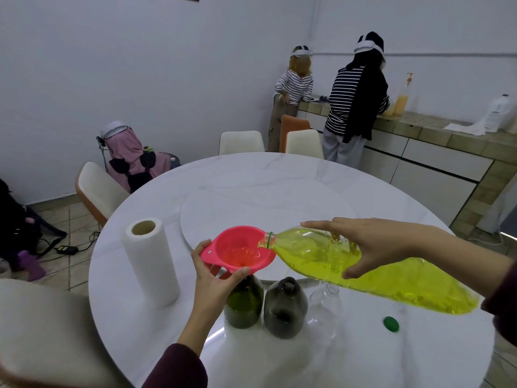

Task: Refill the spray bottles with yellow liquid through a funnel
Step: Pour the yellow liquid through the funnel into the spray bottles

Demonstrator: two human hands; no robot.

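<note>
A pink funnel (pixel 237 252) sits in the neck of a dark green bottle (pixel 244 302) near the table's front. My left hand (pixel 214 273) grips the funnel's underside and the bottle neck. My right hand (pixel 372 245) holds a large clear bottle of yellow liquid (pixel 391 275), tipped almost level with its mouth over the funnel's bowl. Yellow liquid shows inside the funnel. A dark grey bottle (pixel 285 309) stands open just right of the green one. A clear empty bottle (pixel 326 303) stands beside that, partly under the big bottle.
A paper towel roll (pixel 151 261) stands upright at the left. A green cap (pixel 391 324) lies on the white round table (pixel 279 177). A round turntable (pixel 265 208) fills the table's middle. Chairs ring the table. Two people stand at the far counter; another sits at the left.
</note>
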